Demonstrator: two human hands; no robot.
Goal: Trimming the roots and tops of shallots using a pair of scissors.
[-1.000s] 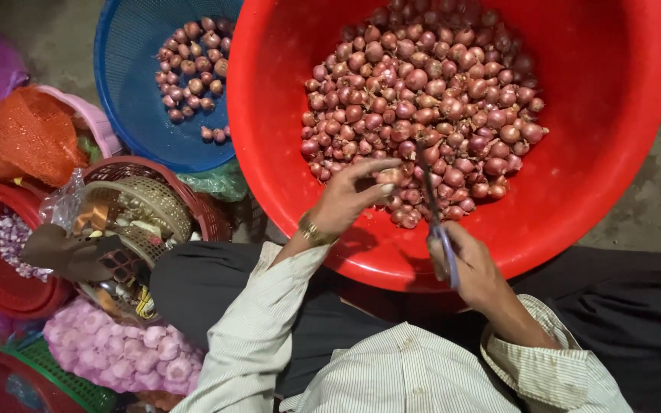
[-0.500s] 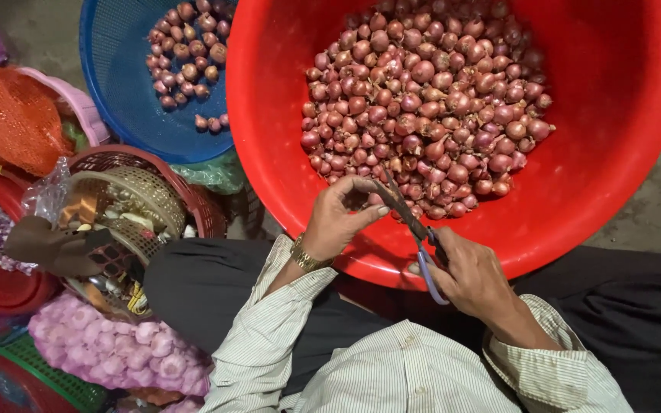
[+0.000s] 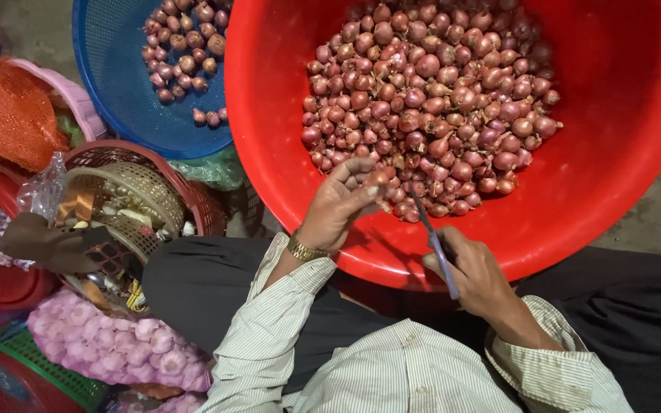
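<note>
Reddish-brown shallot point(image 3: 377, 180) sits pinched in the fingertips of our left hand point(image 3: 340, 205), just over the near edge of the shallot heap point(image 3: 430, 99) inside the big red basin point(image 3: 621, 176). Our right hand point(image 3: 477, 277) is closed around a blue-handled knife point(image 3: 436, 245), its blade pointing up toward that shallot. Beyond the basin's left rim we see a blue basket point(image 3: 116, 92) holding a smaller batch of shallots. Farther left stand a woven basket point(image 3: 135, 191) of scraps, an orange net bag point(image 3: 9, 115), and a pink mesh sack of garlic point(image 3: 109, 344) beside our knee.
</note>
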